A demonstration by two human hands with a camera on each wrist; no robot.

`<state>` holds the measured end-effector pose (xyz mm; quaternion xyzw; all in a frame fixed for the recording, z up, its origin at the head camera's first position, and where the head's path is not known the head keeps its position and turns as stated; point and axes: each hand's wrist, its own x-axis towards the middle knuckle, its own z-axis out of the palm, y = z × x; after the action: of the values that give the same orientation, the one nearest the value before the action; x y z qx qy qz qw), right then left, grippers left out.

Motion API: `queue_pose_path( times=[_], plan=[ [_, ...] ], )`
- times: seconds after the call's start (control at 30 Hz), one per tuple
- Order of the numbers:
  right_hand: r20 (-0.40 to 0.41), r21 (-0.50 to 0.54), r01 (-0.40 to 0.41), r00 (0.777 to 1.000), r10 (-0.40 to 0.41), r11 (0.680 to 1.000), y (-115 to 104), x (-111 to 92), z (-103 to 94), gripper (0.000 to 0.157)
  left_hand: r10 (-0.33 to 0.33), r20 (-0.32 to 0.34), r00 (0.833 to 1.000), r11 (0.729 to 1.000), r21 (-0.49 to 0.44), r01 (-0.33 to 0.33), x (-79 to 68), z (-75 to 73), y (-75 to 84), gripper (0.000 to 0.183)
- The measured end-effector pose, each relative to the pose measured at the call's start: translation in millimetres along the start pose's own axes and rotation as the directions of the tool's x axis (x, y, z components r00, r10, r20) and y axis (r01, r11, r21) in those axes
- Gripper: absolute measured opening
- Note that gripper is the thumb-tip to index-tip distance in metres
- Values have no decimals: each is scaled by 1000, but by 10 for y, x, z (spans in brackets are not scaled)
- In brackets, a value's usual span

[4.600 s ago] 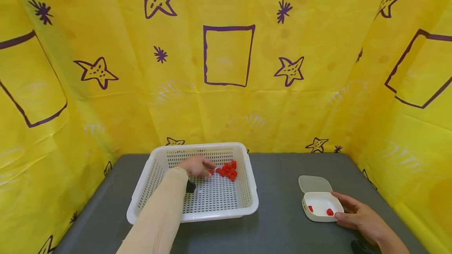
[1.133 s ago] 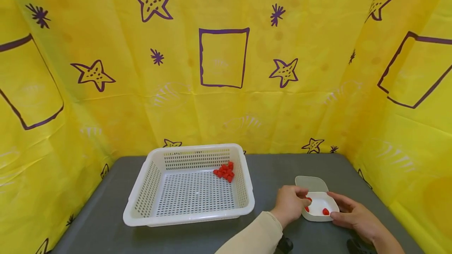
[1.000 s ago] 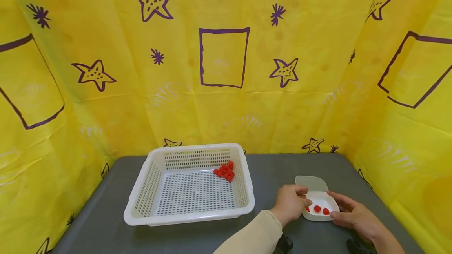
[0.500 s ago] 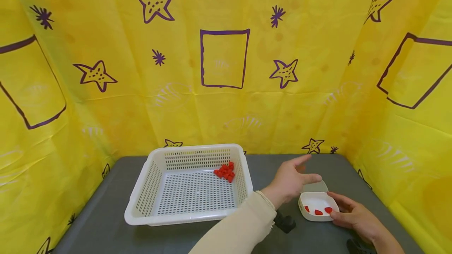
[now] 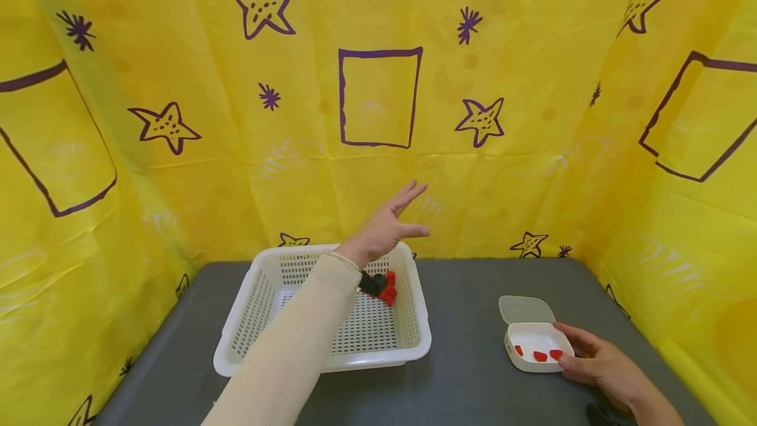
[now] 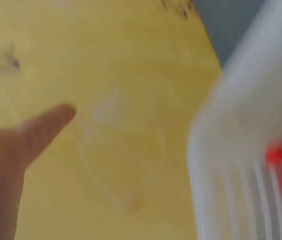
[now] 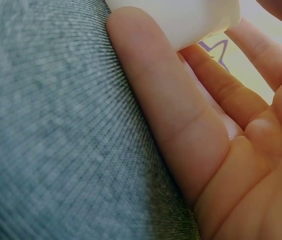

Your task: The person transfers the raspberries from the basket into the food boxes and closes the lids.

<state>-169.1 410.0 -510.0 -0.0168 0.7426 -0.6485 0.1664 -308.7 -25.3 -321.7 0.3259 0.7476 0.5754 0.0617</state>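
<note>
"Where do we find the left hand (image 5: 381,230)?"

"We see it raised over the far side of a white basket (image 5: 421,337), fingers straight, thumb spread away, grasping nothing. Below it, a heap of red pieces (image 5: 391,291) lies in the basket's right side, well apart from the fingertips. A black wrist device (image 5: 372,283) hides part of the heap from us. Our left wrist view is blurred."

"And the right hand (image 5: 603,370)?"

"We have it gripping the right end of a small white box (image 5: 526,365), thumb at the near corner, fingers at the far one. Three red pieces (image 5: 540,356) lie inside, along the near side; the rightmost sits just beside the thumb tip."

"The lid (image 5: 526,309)?"

"Open, we note, on the box's far side. Box and basket stand well apart on the dark grey table (image 5: 467,347), before a yellow backdrop (image 5: 378,176)."
</note>
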Motion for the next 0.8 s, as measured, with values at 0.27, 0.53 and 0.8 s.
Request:
queue_pose_path(
  times=[0.27,0.53,0.8],
  plan=[
    [12,25,7,1000,-7,1000,-6,-45,-23,53,-194,93,977,981,-9,196,-248,-497,-500,75],
    [49,53,54,997,-57,997,-6,-53,-27,50,-393,83,916,909,-111,401,-519,-650,-1050,52],
    [3,39,-1,1000,1,999,-32,-24,9,53,-476,54,878,876,-62,479,-711,-603,-1248,44]
  ],
)
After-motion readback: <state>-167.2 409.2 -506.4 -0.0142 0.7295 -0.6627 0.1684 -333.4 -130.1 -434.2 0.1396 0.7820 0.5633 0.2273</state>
